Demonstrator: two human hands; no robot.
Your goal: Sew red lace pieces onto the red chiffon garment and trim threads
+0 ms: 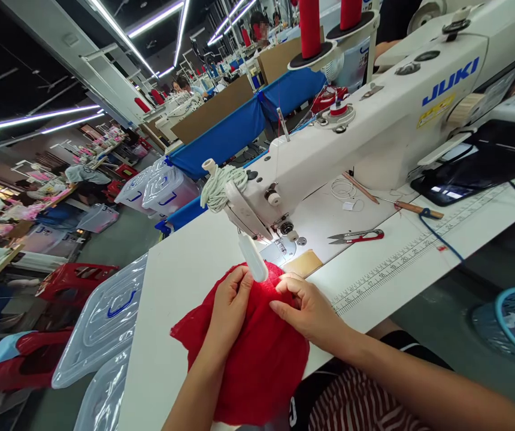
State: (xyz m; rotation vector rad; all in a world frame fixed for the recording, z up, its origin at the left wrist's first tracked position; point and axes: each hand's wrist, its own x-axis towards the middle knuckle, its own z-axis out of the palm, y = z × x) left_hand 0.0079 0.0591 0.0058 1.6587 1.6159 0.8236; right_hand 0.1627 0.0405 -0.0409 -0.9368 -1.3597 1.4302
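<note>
Closest to view, the person's bare right forearm [401,371] slants in over striped clothing [351,407] on the lap. Ahead of it lies red cloth [257,353], loosely folded on the white worktop [172,269], spreading from just before the sewing machine [342,143] down toward the near edge. The left hand [230,305] pinches the far part of the cloth between thumb and bent fingers. The right hand [305,305] also pinches it, thumb against curled fingers, a little to the right; the two hands are apart, with cloth between them. A white plastic piece [253,257] hangs from the machine head and overlaps the cloth's far edge between the hands; whether it touches the cloth, I cannot tell.

Just beyond the right hand is a tan block [302,263], beside the needle area. Red-handled snips [359,236] lie farther right, between the machine and the ruler marks [374,275] printed along the worktop's near edge. Two wooden handles [423,211] rest behind them. A bundle of pale green cord [226,185] hangs at the machine's left end. Beyond the worktop's left edge are clear plastic boxes [105,311] and red stools [78,278].
</note>
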